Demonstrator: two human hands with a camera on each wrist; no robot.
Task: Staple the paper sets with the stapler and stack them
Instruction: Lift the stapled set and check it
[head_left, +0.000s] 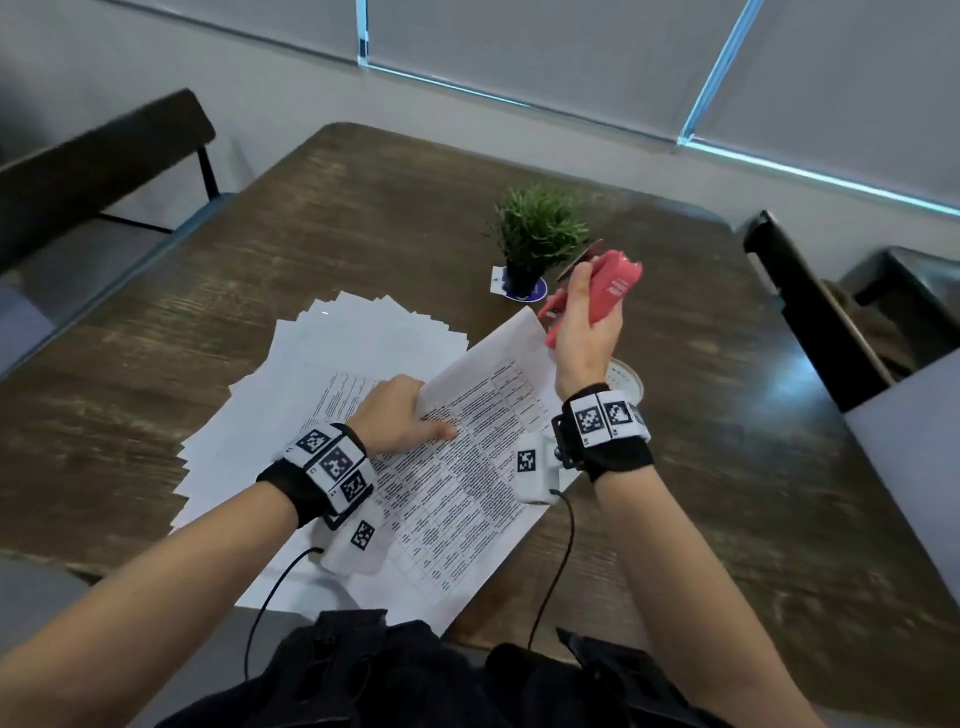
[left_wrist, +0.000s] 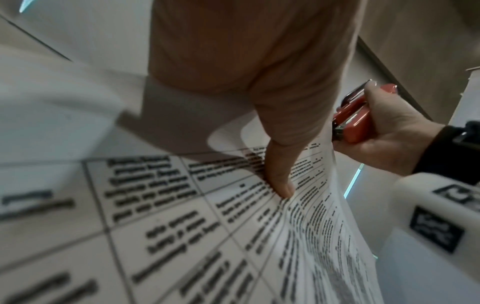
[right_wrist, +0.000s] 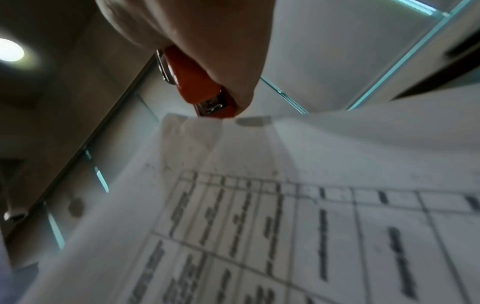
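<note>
The right hand (head_left: 584, 338) grips a pink stapler (head_left: 597, 291) at the raised far corner of a printed paper set (head_left: 467, 467), while the left hand (head_left: 400, 415) pinches its lifted edge above the counter (head_left: 311, 208). If the sheets slip out of line, the staple may miss some pages.

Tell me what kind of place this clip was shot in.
Probably an office or meeting room: a dark wooden table with chairs round it, roller blinds over the windows, a small potted plant, and printed papers being stapled.
</note>
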